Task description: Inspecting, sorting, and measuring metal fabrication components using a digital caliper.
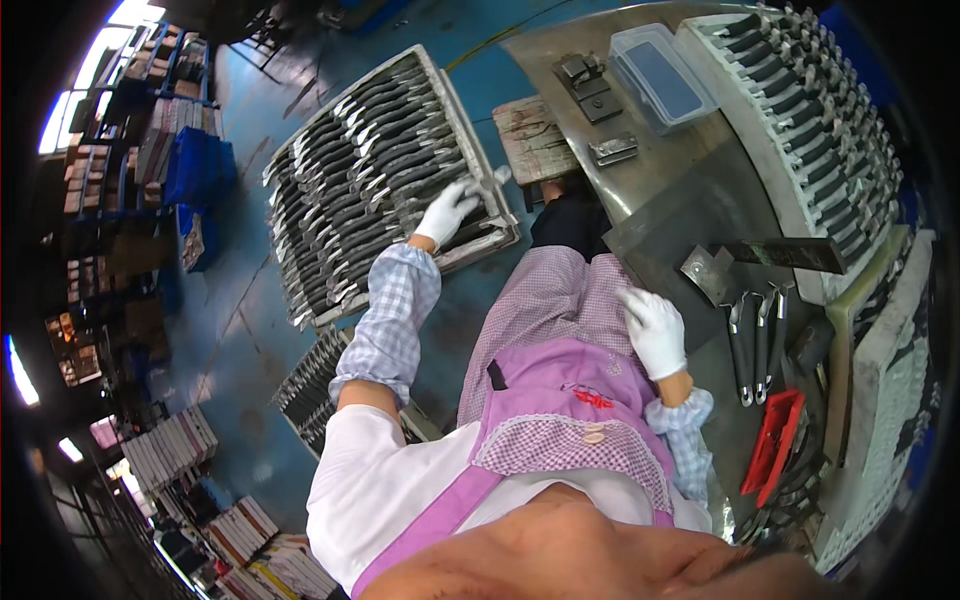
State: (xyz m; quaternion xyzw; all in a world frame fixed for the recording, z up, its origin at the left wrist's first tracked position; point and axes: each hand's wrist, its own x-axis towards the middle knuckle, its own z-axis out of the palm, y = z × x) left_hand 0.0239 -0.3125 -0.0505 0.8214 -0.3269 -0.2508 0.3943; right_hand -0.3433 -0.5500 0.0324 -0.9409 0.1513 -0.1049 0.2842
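My left hand (447, 213), in a white glove, reaches into the near right side of a grey tray (447, 95) on my left. Its fingers are curled in among rows of black-handled metal tools (375, 150), and a blurred metal end (501, 175) sticks out past them. My right hand (656, 333), also gloved in white, hovers by my lap at the table's edge. Its fingers are loosely apart with nothing visible in them. Nearest to it on the table (715, 410) lie a few black-handled tools (762, 345) with bright hooked ends, beside a small metal plate (707, 274).
A second tray (690, 45) of black-handled tools stands at the table's far right. A clear plastic box (662, 78), metal blocks (590, 88), a dark bar (785, 255) and a red holder (773, 445) lie on the table. A wooden stool (535, 135) stands between tray and table.
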